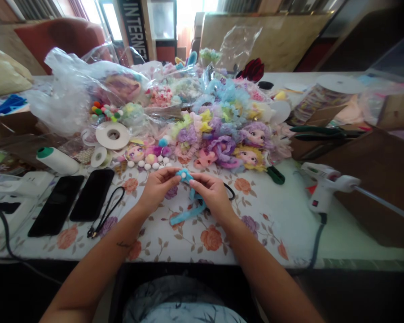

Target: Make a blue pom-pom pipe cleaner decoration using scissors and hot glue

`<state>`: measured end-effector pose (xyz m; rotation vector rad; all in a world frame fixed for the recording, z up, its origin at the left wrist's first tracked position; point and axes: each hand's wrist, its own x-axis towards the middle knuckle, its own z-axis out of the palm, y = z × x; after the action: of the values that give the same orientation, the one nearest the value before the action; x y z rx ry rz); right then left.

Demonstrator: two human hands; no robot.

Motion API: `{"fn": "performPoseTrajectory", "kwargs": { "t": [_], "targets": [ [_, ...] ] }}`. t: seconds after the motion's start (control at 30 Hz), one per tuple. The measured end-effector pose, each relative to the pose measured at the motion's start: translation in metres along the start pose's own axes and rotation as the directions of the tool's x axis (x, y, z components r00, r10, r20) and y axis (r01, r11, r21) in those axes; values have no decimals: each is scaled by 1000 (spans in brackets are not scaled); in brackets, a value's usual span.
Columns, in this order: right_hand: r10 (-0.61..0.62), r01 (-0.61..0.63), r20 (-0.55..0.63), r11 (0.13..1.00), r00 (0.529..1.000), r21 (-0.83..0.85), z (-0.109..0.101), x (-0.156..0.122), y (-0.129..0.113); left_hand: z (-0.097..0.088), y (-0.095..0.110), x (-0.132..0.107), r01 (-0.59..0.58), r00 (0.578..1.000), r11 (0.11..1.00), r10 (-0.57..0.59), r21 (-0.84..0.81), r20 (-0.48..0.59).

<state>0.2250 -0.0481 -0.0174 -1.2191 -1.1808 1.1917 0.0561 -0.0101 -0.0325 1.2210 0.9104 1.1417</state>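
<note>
Between the fingertips of both hands is a small light-blue ribbon piece [184, 174] with a white round bit at its middle. My left hand [158, 187] pinches it from the left, thumb and forefinger together. From the other side my right hand [211, 192] grips it in the same way. Below the hands a light-blue ribbon tail [186, 216] trails onto the flowered tablecloth [175, 244]. A black cord loop [232, 192] shows behind my right hand, the rest of it hidden.
Two black phones [56, 205] and a black wrist strap [109, 208] lie left, near a white thread cone [58, 160]. A white glue gun [326, 186] stands right beside a cardboard box [380, 193]. Behind are heaped ribbon flowers [222, 116], doll heads [251, 157] and a ribbon spool [103, 137].
</note>
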Motion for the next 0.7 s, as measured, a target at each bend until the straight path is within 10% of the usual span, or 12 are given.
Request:
{"fn": "performPoseTrajectory", "kwargs": {
  "t": [0.7],
  "targets": [
    [-82,73,-54,984,995,-165,0,0,1,0,-4,-1,58,998,997,-57,-55,17]
  ]
}}
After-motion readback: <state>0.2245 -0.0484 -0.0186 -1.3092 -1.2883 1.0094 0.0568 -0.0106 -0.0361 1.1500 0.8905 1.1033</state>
